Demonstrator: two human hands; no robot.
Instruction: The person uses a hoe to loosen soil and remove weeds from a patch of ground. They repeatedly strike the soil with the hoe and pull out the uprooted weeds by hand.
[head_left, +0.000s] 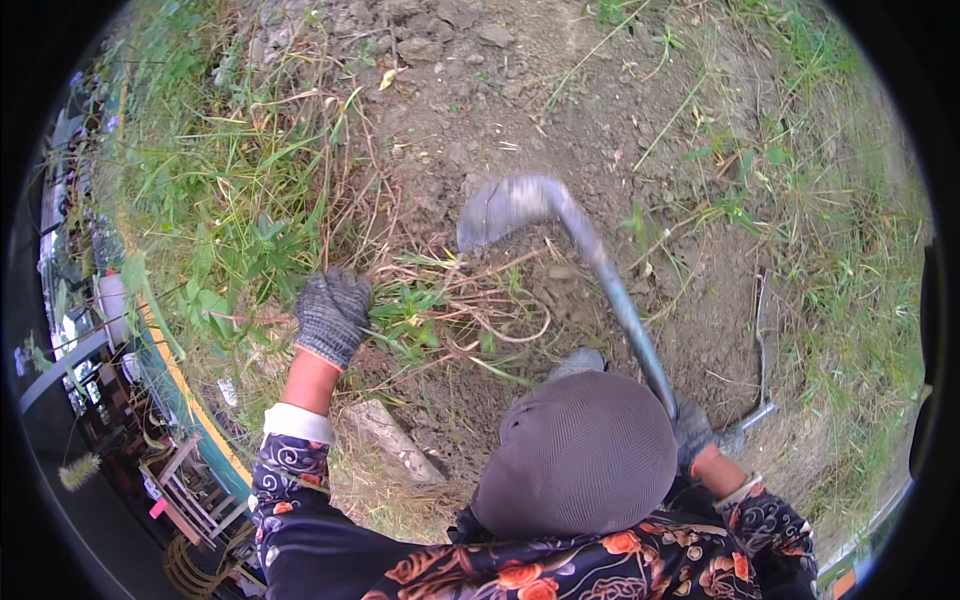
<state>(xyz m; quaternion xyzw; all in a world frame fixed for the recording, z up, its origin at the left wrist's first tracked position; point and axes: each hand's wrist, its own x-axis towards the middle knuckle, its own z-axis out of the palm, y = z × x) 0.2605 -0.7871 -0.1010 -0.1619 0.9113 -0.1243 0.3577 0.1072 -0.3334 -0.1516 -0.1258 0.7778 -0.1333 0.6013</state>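
Observation:
My left hand (332, 319), in a grey knitted glove, is closed round stems at the edge of a clump of green weeds (255, 247). Pulled-looking stems and roots (480, 300) lie just right of it. My right hand (697, 431), gloved too and partly hidden by the cap, grips the shaft of a metal hoe (619, 292). The hoe's broad, curved blade (510, 206) is blurred and stands over the soil, ahead of the loose stems. A grey cap (585, 454) covers part of the view below the shaft.
A concrete piece (394, 442) lies near my left forearm. At the right, a thin metal tool (763, 352) with a short tubular end rests on the ground by the grass (847, 300). A yellow and green edge (184, 375) runs along the left, beyond it a wooden chair-like frame (195, 495).

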